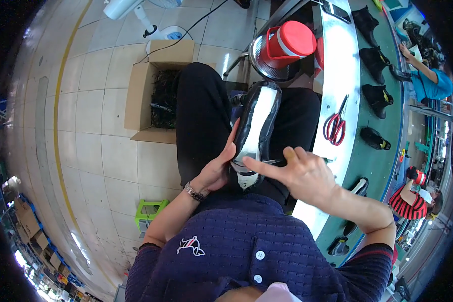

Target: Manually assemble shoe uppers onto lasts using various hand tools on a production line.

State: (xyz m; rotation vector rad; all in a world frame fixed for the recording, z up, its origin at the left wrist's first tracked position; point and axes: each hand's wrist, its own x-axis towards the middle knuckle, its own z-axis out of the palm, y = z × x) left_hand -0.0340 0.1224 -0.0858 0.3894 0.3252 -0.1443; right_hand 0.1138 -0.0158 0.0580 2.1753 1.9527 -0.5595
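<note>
My left hand point(217, 168) is wrapped around the side of a black shoe point(260, 121), which sits sole up between my thighs. My right hand point(307, 177) is curled around a slim tool point(273, 162), its kind hard to tell, index finger stretched onto the shoe's near end. To my right, red-handled scissors point(335, 127) lie on the table point(341, 60). An open cardboard box point(138, 98) stands left of my legs. Farther out, a red jug point(293, 41) rests on a metal stool point(257, 54).
</note>
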